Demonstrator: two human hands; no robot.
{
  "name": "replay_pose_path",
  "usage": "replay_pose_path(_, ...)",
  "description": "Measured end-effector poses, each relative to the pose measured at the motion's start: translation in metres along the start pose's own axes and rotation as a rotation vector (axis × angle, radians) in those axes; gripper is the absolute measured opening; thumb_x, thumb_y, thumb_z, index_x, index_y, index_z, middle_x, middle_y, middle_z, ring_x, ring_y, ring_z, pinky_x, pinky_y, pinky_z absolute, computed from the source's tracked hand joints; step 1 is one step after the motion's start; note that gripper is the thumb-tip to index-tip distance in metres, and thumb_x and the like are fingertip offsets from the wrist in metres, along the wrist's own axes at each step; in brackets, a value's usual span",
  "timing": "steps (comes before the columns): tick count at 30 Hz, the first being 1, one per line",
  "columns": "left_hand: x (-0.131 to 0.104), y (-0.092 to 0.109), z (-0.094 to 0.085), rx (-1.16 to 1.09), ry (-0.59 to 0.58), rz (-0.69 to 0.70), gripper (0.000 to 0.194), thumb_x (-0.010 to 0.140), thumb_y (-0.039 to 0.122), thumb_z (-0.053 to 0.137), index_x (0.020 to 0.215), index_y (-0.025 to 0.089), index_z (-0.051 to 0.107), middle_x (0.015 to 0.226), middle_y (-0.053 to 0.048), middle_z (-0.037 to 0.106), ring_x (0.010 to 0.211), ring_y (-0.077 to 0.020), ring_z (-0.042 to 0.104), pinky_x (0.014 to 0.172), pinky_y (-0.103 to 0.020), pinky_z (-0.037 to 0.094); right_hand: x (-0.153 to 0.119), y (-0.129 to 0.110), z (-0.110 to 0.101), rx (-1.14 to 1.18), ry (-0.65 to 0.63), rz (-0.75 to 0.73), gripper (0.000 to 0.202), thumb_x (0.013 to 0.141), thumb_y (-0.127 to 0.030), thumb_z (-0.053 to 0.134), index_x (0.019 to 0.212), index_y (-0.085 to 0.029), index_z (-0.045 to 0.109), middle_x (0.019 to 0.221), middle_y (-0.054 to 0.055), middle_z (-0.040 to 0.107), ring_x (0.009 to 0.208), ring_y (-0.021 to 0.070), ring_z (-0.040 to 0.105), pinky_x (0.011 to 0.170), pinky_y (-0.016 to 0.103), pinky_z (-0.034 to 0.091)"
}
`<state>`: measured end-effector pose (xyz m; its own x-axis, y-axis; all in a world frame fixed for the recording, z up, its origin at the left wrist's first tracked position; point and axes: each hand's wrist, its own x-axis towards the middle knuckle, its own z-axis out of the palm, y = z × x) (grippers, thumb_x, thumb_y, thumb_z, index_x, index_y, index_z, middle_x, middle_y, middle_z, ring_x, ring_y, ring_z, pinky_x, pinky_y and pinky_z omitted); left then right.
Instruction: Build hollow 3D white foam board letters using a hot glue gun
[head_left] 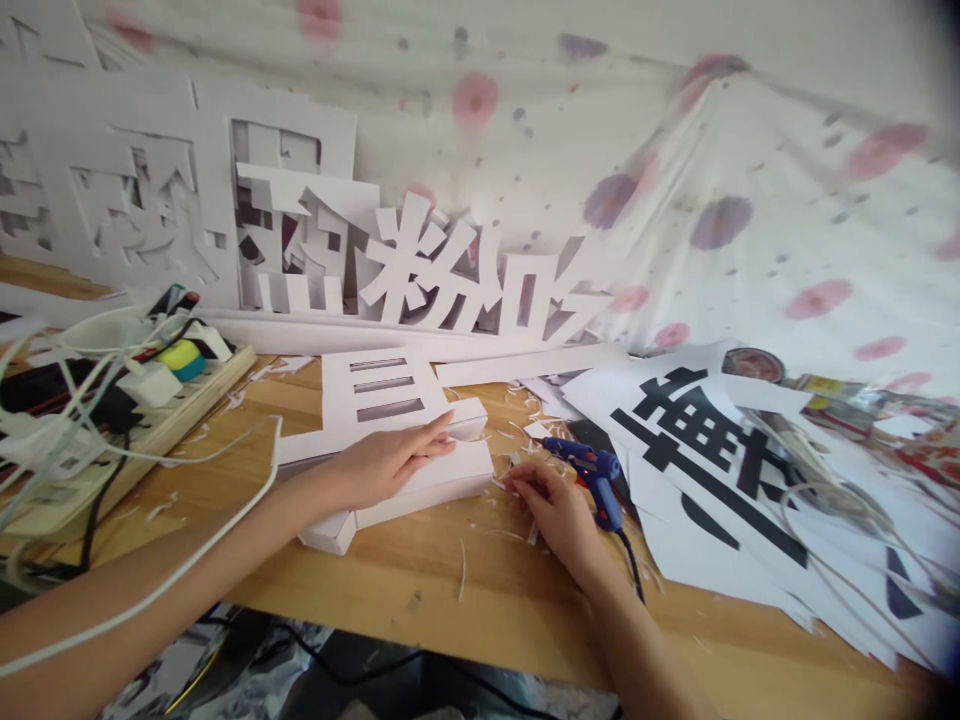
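Note:
My left hand (386, 462) lies flat, fingers stretched out, on top of a white three-dimensional character (450, 470) made of board, with three slots in its upper part. The character rests on the wooden table (420, 600). To its right, my right hand (551, 505) is low over the tabletop, with thumb and fingers pinched together. Whatever sits between those fingertips is too small to make out. Just beyond that hand lies a blue glue gun (592, 465), its nozzle pointing left and its cord running toward the front edge.
At the left stands a crowded power strip (187, 400) with tangled cables. White cut-out characters (435, 270) line the back. Printed sheets (690, 470) with black characters cover the right side. Thin white scraps (463, 570) litter the table. A white cable (225, 540) crosses my left forearm.

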<state>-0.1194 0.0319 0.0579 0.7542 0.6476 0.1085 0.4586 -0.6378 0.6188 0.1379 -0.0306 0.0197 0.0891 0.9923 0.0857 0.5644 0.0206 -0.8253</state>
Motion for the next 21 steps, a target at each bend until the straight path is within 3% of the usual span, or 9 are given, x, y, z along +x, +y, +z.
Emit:
replay_pose_path(3, 0.0, -0.001, 0.0, 0.0, 0.001, 0.006, 0.061, 0.095, 0.021, 0.032, 0.148, 0.029, 0.002, 0.133, 0.001, 0.056, 0.126, -0.0129, 0.047, 0.102, -0.031, 0.036, 0.0, 0.0, 0.001, 0.038, 0.007, 0.043, 0.027, 0.079, -0.044, 0.05, 0.07, -0.021, 0.06, 0.063, 0.002, 0.065, 0.055, 0.0156, 0.058, 0.052, 0.025, 0.042)
replay_pose_path(8, 0.0, 0.0, 0.0, -0.006, -0.007, 0.001, 0.063, 0.095, 0.02, 0.032, 0.147, 0.032, 0.0, 0.133, 0.003, 0.055, 0.126, -0.0119, 0.047, 0.103, -0.03, 0.035, -0.003, -0.005, 0.0, -0.087, 0.074, 0.022, 0.043, 0.088, -0.051, 0.036, 0.055, -0.023, 0.043, 0.041, -0.003, 0.049, 0.04, 0.0126, 0.046, 0.046, 0.024, 0.035)
replay_pose_path(14, 0.0, 0.002, -0.001, 0.006, -0.002, -0.01, 0.063, 0.094, 0.02, 0.033, 0.147, 0.032, 0.002, 0.132, 0.002, 0.056, 0.126, -0.0128, 0.047, 0.104, -0.032, 0.034, 0.0, 0.003, 0.003, -0.055, 0.108, -0.057, 0.02, 0.078, -0.04, 0.052, 0.073, -0.021, 0.055, 0.065, 0.0, 0.062, 0.057, 0.0151, 0.054, 0.054, 0.025, 0.04)
replay_pose_path(21, 0.0, 0.004, -0.002, 0.006, -0.009, -0.02, 0.063, 0.095, 0.019, 0.032, 0.147, 0.033, 0.001, 0.132, 0.003, 0.056, 0.125, -0.0126, 0.048, 0.104, -0.032, 0.035, -0.003, 0.004, 0.004, 0.042, 0.036, 0.098, 0.033, 0.083, -0.049, 0.044, 0.075, -0.021, 0.06, 0.064, 0.002, 0.062, 0.054, 0.0167, 0.053, 0.049, 0.026, 0.038)
